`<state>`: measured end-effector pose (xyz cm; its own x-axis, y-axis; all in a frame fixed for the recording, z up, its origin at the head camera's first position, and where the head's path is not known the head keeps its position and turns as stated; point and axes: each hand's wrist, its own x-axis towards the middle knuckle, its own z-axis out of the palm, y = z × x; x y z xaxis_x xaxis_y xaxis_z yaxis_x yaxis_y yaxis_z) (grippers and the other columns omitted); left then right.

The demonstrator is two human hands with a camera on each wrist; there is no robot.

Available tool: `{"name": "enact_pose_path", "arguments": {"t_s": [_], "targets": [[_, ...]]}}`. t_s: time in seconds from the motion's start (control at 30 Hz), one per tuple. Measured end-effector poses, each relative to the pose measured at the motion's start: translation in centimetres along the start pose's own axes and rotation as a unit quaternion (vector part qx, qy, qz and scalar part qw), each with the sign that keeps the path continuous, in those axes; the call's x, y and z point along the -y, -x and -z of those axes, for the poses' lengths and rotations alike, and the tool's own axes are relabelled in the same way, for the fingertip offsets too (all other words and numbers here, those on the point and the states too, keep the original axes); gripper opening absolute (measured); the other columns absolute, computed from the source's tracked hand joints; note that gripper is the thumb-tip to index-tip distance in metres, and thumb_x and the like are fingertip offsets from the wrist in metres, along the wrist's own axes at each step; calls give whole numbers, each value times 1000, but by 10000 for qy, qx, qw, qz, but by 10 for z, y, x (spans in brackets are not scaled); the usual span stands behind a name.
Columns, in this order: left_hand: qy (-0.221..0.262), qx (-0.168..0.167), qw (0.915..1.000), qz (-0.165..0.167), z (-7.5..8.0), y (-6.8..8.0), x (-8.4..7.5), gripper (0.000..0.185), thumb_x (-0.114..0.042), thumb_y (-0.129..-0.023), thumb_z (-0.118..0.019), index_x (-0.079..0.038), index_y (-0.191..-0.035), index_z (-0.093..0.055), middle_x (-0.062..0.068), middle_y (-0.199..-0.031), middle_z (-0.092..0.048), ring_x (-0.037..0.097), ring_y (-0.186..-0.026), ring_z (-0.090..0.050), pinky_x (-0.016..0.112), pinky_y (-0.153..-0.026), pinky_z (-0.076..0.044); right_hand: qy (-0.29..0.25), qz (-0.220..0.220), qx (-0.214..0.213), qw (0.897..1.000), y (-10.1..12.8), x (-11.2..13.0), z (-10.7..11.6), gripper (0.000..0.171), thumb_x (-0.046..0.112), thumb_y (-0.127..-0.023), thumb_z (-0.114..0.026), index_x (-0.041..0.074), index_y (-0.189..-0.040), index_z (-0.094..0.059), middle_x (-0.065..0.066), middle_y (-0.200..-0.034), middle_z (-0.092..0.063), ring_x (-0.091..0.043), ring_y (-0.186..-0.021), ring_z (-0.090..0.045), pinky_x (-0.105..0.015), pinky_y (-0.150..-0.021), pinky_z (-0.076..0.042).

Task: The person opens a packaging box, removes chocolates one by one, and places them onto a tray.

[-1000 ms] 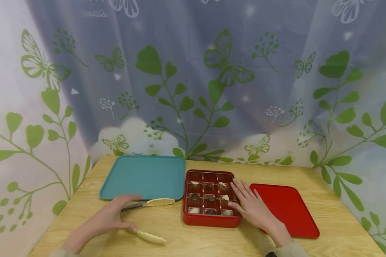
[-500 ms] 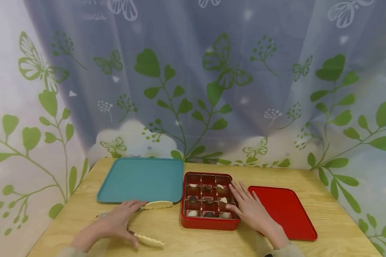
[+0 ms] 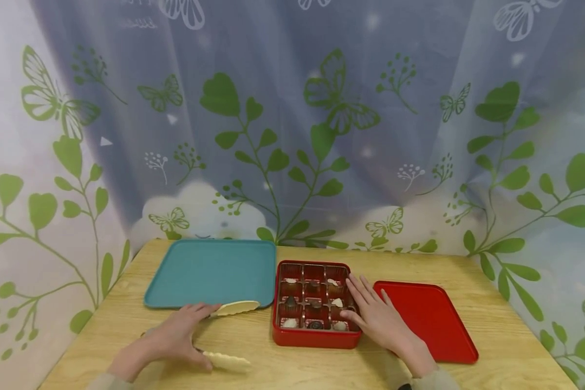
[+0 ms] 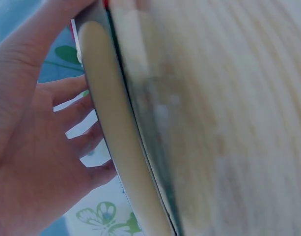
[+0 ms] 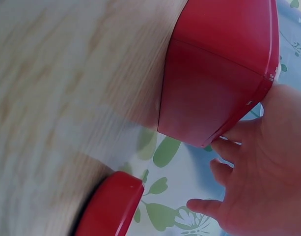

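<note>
My left hand (image 3: 175,336) holds a pair of tongs (image 3: 236,309) whose arms are spread apart, with cream scalloped tips pointing right. Thumb and fingers reach round the two arms. In the left wrist view the beige and metal arm of the tongs runs along the fingertips. My right hand (image 3: 382,319) rests straight-fingered on the right rim of a red box (image 3: 317,339), and in the right wrist view its fingers lie along the box's upper edge. Clear dividers split the box into several compartments holding dark and white chocolates (image 3: 315,325).
A teal tray (image 3: 214,273) lies behind the tongs at the left. The flat red lid (image 3: 436,325) sits right of the box, partly under my right forearm in the head view. A patterned curtain (image 3: 292,135) hangs behind the wooden table (image 3: 185,379).
My left hand has shifted back along the tongs and lowered, the thumb moving off the near cream tip. My right hand stays on the box rim. The head view has moved slightly.
</note>
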<state>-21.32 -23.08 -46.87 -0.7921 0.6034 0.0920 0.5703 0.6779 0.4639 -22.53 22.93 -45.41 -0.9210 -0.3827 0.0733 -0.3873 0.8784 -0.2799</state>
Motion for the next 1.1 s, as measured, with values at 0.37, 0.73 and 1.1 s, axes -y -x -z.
{"name": "enact_pose_path", "arguments": {"t_s": [0.37, 0.73, 1.1], "targets": [[-555, -936, 9938, 210, 15, -4, -14, 89, -64, -80, -74, -4, -143, -57, 7, -124, -64, 33, -110, -62, 54, -86, -53, -13, 27, -43, 10000, 1, -1, 2, 81, 55, -102, -48, 7, -162, -22, -11, -169, -16, -37, -155, -14, -69, -117, -15], [-1773, -1649, 9702, 121, 28, -26, -28, 84, -70, -79, -69, -10, -138, -64, 4, -111, -69, 25, -98, -65, 45, -79, -55, -53, -6, -44, 10000, -1, -2, 2, 81, 56, -102, -48, 8, -162, -22, -11, -169, -16, -37, -155, -13, -69, -117, -15], [-3047, -1816, 9342, -378, 34, -56, -37, 85, -67, -77, -72, -12, -142, -61, 6, -116, -67, 28, -105, -61, 46, -87, -54, -80, -5, 22, 10000, -1, -2, 0, 82, 57, -102, -48, 8, -162, -21, -10, -169, -15, -36, -155, -13, -70, -117, -14]]}}
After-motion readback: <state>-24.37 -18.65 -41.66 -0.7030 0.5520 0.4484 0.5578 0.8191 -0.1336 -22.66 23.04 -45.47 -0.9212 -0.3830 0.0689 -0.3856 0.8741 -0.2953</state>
